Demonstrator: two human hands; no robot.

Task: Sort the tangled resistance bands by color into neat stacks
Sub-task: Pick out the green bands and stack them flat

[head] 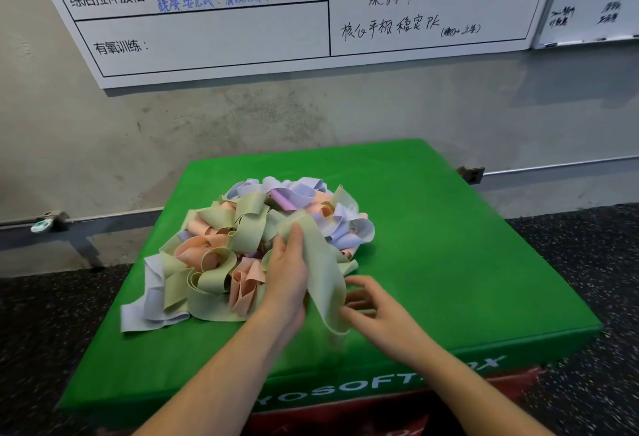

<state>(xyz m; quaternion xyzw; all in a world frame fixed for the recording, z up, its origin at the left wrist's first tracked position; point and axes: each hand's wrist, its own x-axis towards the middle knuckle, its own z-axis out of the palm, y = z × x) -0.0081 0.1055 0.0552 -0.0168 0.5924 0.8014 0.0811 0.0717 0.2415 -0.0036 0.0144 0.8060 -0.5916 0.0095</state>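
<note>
Single view only: head-worn wide-angle camera, so no second view shares any part of the scene. It looks forward and down from above the near edge of the green foam plyo box [432, 235], close enough that both forearms enter from the bottom edge. The box top fills the lower middle of the frame; its front face with white lettering is cut off below. Beyond the box's far edge the view faces a grey wall, with a whiteboard [242, 31] above. Speckled dark floor shows left and right of the box. Straight lines bow toward the frame edges.
</note>
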